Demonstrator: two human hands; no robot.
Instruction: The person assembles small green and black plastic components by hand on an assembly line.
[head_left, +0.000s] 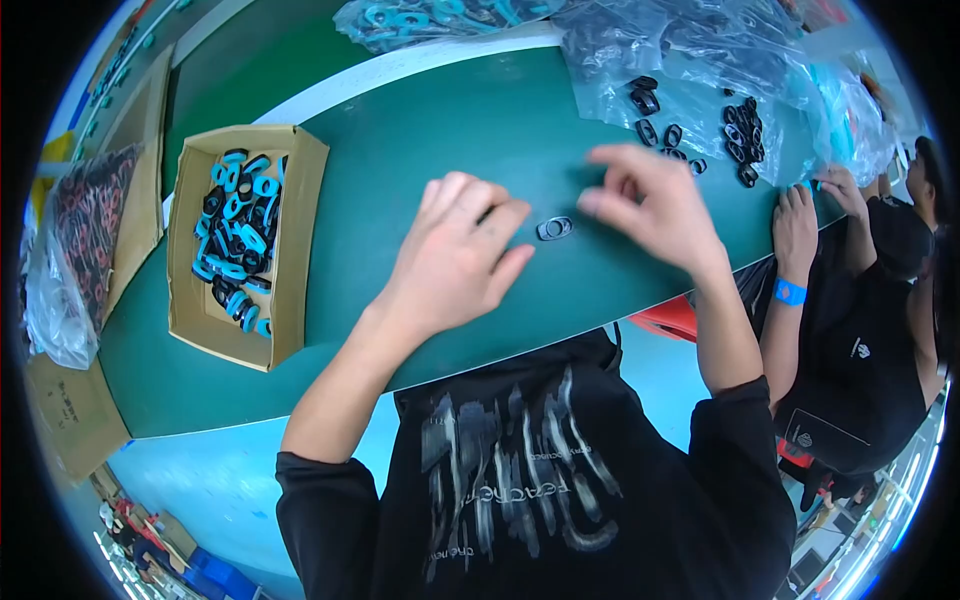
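A small black oval part [554, 229] with a ring-shaped opening lies on the green table between my hands. Just left of it is my left hand [455, 250], its fingers bent and the thumb standing apart. A small dark patch shows between two of its fingers, and I cannot make out what it is. To the right of the part my right hand [650, 205] hovers, blurred, with thumb and forefinger spread and nothing visible between them. Beyond that hand, several loose black oval parts [647, 132] lie on clear plastic.
A cardboard box [312, 185] at left holds many black and turquoise parts [236, 225]. Plastic bags [690, 40] cover the table's far right. Another person's hand [795, 235], with a blue wristband [790, 292], works at the right. A bag of dark and red pieces [85, 230] stands far left.
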